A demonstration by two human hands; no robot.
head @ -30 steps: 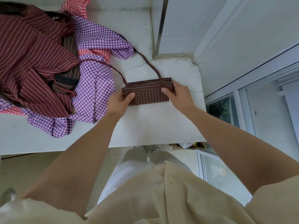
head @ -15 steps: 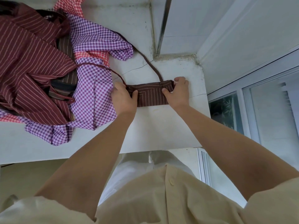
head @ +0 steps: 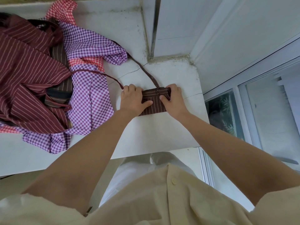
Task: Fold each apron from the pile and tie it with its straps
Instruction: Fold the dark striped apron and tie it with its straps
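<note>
On the worktop (head: 154,135), right of the pile (head: 48,78), the left hand (head: 132,99) grips one end of the folded striped apron (head: 154,103) and the right hand (head: 174,99) pinches the other. The fold should hold best if the bundle is pinned tight while its two loose straps (head: 146,70) are drawn round it.

folded apron (head: 154,105): is showing dark brown with thin pale stripes
straps (head: 146,72): are running plain dark brown
striped apron (head: 27,70), far left: is lying maroon, lined with thin pale stripes
checked apron (head: 90,98), beside it: is showing purple-and-white gingham
far cloth (head: 63,10): is peeking out in red-and-white gingham
table (head: 154,135): is looking white
shirt (head: 162,205): the person is wearing cream
trousers (head: 129,174): are showing white
</note>
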